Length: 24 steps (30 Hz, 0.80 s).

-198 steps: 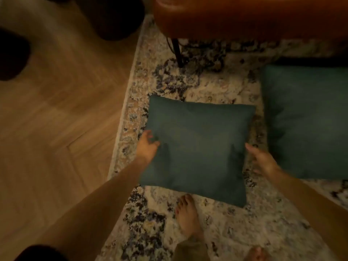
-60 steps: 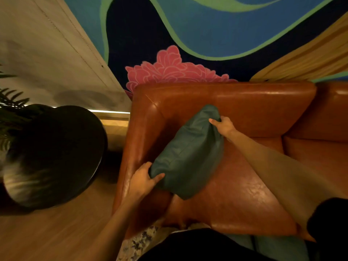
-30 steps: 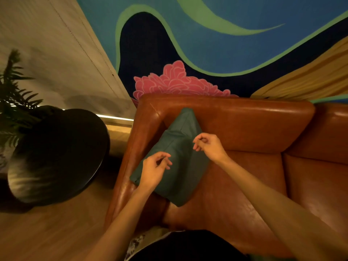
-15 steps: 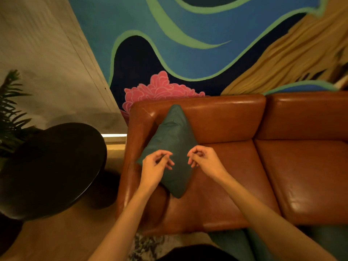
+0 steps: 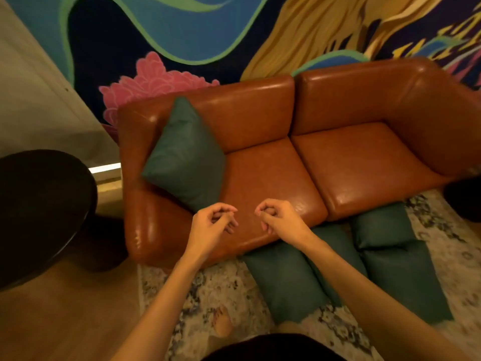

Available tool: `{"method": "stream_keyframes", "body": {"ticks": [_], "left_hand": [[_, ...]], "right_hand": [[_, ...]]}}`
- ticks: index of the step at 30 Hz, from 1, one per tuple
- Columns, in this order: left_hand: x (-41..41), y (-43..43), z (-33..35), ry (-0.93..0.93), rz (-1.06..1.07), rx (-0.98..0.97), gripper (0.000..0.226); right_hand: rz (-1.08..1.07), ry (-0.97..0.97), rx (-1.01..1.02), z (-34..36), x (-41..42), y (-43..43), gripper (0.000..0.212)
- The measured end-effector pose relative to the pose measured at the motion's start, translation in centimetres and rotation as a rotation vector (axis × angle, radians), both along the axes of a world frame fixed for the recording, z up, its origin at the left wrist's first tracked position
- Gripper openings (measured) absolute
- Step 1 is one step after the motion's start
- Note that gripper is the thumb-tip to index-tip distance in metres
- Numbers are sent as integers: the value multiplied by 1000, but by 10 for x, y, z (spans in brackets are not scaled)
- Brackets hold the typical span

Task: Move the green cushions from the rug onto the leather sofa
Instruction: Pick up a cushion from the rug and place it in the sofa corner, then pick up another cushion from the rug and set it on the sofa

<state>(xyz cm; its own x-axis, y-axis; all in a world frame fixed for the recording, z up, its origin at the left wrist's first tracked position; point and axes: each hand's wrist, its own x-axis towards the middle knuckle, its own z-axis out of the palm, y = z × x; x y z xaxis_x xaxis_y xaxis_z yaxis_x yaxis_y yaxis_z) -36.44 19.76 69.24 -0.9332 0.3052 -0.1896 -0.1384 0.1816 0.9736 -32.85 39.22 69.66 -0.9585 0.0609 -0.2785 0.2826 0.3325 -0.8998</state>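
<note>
One green cushion leans on a corner in the left end of the brown leather sofa, against its backrest and arm. Two more green cushions lie on the patterned rug in front of the sofa: one under my right forearm, another to its right, with a third cushion end poking out from under the sofa's front edge. My left hand and my right hand hover over the front of the left seat, fingers loosely curled, holding nothing.
A round dark side table stands left of the sofa on the wood floor. A painted mural wall runs behind the sofa. My bare foot rests on the rug. A dark object sits at the right edge.
Both hands have drawn back from the cushion on the sofa toward the seat's front edge. The view has shifted right and down, bringing the rug cushions into sight.
</note>
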Motion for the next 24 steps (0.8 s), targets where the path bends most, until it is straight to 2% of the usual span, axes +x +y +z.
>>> {"method": "stream_keyframes", "body": {"ticks": [6,13,18,24], "left_hand": [[69,59,-12,-60,-77,-83,13],[177,151,-59,-154,-100,-166,13],[232,192,-95,-353,13,-134,19],[265,207,-190,-601,81,-174,27]], "right_hand": [[-34,-74,-14,-16,86,75,17],[-70,-195,-118,-63,195,179,15],[-133,-406,-187,-108,253,216,18],[-174,-654,-202,-196,281,230,18]]}}
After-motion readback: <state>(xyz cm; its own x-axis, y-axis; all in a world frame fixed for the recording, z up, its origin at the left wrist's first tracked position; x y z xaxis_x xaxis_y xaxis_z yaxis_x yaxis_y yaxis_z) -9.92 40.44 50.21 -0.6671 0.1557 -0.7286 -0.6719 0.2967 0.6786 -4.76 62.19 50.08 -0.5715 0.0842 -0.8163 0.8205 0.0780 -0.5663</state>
